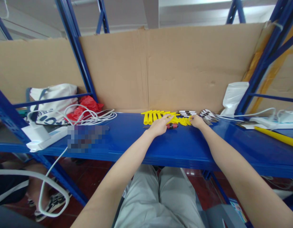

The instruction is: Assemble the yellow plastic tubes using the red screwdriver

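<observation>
My left hand (160, 126) reaches over the blue shelf top with its fingers stretched out above yellow plastic pieces. Under it lies a screwdriver (172, 126) with a red and black handle, its shaft partly covered by the hand. To its left, several yellow tube-like handles (150, 117) stand in a row. My right hand (196, 121) has its fingers curled together at the right end of a row of small yellow pieces (184, 121); what is between the fingertips is too small to make out. Behind and beside it are black-and-white pieces (187, 113) and flat metallic blades (209, 115).
A cardboard panel (184, 69) backs the shelf (127, 139). On the left are a power strip (47, 139), coiled white cables (96, 118), a red bag (85, 107) and a cloth bag (53, 98). A white pouch (234, 98) and a yellow bar (277, 136) lie right.
</observation>
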The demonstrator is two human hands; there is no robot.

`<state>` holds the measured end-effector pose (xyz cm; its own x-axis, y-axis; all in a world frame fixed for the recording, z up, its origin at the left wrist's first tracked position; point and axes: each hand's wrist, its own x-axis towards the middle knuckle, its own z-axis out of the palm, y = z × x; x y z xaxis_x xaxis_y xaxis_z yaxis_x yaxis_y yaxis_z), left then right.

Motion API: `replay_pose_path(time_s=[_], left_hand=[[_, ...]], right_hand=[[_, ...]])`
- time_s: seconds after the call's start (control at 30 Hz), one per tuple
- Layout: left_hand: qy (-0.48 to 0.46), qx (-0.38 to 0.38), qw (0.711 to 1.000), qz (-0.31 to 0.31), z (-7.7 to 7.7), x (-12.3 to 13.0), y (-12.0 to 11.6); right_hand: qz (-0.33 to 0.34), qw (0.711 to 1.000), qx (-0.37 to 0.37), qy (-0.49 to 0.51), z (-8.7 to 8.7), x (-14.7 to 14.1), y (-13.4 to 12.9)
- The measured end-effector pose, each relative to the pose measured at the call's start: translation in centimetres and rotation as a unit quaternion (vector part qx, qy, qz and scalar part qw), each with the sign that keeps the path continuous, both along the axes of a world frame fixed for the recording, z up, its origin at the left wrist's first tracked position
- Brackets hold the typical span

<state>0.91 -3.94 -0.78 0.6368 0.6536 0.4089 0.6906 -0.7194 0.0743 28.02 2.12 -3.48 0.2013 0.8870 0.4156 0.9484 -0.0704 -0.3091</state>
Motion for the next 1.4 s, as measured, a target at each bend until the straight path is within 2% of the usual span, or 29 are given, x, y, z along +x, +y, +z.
replay_pose_path(time_s=[0.27, 0.63, 0.73, 0.83, 0.93, 1.03, 1.13, 1.23, 1.4], left_hand=[[-0.002, 0.000, 1.000, 0.000, 0.1, 0.1, -0.2], [-0.001, 0.004, 1.000, 0.002, 0.0, 0.0, 0.1], [-0.002, 0.001, 1.000, -0.002, 0.0, 0.0, 0.0], [-0.010, -0.002, 1.000, 0.002, 0.0, 0.0, 0.0], [-0.026, -0.008, 1.000, 0.013, -0.1, 0.1, 0.2], [-0.050, -0.007, 0.998, 0.030, -0.3, 0.0, 0.5], [-0.072, -0.003, 0.997, 0.039, -0.6, -0.1, 0.9], [-0.086, -0.002, 0.996, 0.029, -0.8, -0.3, 1.3], [-0.096, -0.003, 0.995, 0.024, -0.8, -0.3, 1.3]], right_hand=[[-0.024, 0.989, -0.127, -0.069, 1.3, -2.4, -2.0], [-0.005, 0.976, -0.178, -0.123, 2.4, -4.0, -3.7], [0.003, 0.980, -0.147, -0.134, 2.6, -4.3, -3.9], [0.038, 0.989, -0.066, -0.125, 2.7, -4.7, -3.8], [0.124, 0.988, 0.039, -0.078, 3.0, -5.4, -3.6], [0.229, 0.968, 0.104, -0.011, 3.3, -6.5, -4.0], [0.308, 0.946, 0.098, 0.032, 3.7, -7.9, -5.0], [0.355, 0.931, 0.070, 0.044, 3.9, -9.0, -5.9], [0.361, 0.929, 0.073, 0.042, 4.1, -9.3, -6.2]])
